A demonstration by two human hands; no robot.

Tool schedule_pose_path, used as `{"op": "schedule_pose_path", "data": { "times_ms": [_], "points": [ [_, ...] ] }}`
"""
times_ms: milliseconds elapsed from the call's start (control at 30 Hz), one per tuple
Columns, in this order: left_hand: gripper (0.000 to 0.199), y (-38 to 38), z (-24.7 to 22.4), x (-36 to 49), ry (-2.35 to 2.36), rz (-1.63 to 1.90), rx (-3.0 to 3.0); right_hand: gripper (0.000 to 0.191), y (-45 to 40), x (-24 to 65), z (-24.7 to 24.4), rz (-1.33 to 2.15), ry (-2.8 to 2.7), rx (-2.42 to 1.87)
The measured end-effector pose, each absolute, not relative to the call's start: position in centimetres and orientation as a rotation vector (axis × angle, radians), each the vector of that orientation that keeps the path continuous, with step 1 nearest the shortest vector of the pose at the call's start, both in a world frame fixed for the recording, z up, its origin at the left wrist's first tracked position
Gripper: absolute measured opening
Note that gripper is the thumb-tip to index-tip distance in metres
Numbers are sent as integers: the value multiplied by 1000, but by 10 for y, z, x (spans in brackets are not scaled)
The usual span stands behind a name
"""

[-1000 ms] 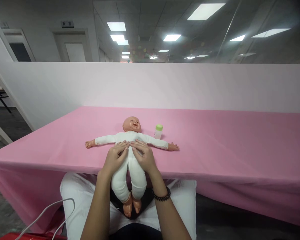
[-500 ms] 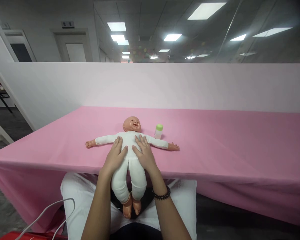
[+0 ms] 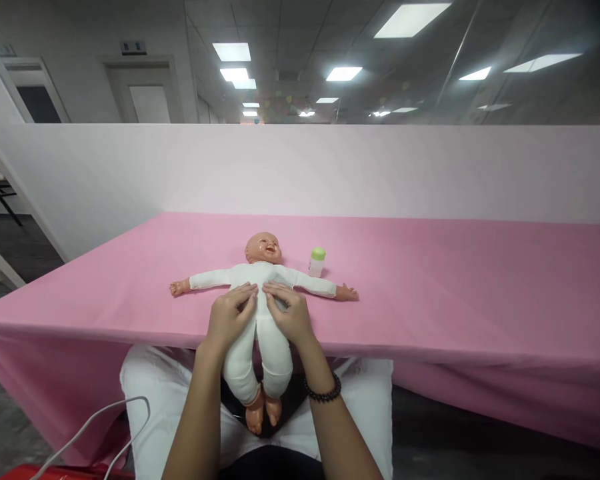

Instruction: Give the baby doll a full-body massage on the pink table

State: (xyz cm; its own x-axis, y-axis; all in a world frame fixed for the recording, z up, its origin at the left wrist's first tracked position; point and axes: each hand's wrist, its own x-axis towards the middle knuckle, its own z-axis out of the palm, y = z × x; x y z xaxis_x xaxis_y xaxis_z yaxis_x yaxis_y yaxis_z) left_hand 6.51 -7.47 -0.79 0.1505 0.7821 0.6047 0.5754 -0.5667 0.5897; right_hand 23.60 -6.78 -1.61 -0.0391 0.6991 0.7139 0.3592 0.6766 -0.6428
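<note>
A baby doll point(image 3: 263, 274) in a white cloth suit lies on its back on the pink-covered table, arms spread wide and head away from me. Its bare feet hang over the table's near edge, above my lap. On one side of its belly rests my left hand point(image 3: 231, 315), fingers together and pointing inward, thumb apart. My right hand point(image 3: 291, 313) mirrors it on the other side, fingertips near those of the left. Both hands are open and touch the white cloth without grasping it. Beyond the doll's arm on the right stands a small bottle point(image 3: 317, 264) with a green cap.
Pink cloth point(image 3: 455, 287) covers the table and hangs over its front. Behind it runs a low white partition point(image 3: 330, 170) with glass above. A white cable point(image 3: 100, 413) loops at lower left, beside a red object point(image 3: 55, 472).
Both hands have drawn back toward me and turned inward. Their fingers pointed up the doll's chest before; now they lie across its belly, bent a little. The doll and bottle stay put.
</note>
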Motion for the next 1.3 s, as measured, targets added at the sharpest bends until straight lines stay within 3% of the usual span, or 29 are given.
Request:
{"op": "schedule_pose_path", "data": {
  "times_ms": [267, 567, 733, 800, 933, 1000, 1100, 1300],
  "points": [
    [52, -74, -1, 65, 1396, 974, 2285, 52, -67, 243, -10, 420, -1967, -1205],
    [76, -67, -12, 62, 1561, 1002, 2005, 70, -67, 239, -10, 496, -1854, -1502],
    [87, -73, -10, 64, 1686, 959, 1919, 82, -64, 236, -19, 477, -1714, -1453],
    [83, -76, -8, 66, 1703, 981, 1959, 75, -63, 235, -23, 435, -1641, -1363],
    [56, -78, -3, 70, 1533, 1073, 2218, 33, -65, 232, -25, 357, -1576, -1081],
    [45, -77, -2, 71, 1401, 1115, 2319, 25, -66, 232, -25, 366, -1594, -967],
    [41, -76, -3, 71, 1329, 1123, 2359, 29, -68, 235, -22, 400, -1686, -927],
    [51, -74, -2, 71, 1445, 951, 2374, 49, -69, 240, -14, 417, -1939, -1186]
  ]
}}
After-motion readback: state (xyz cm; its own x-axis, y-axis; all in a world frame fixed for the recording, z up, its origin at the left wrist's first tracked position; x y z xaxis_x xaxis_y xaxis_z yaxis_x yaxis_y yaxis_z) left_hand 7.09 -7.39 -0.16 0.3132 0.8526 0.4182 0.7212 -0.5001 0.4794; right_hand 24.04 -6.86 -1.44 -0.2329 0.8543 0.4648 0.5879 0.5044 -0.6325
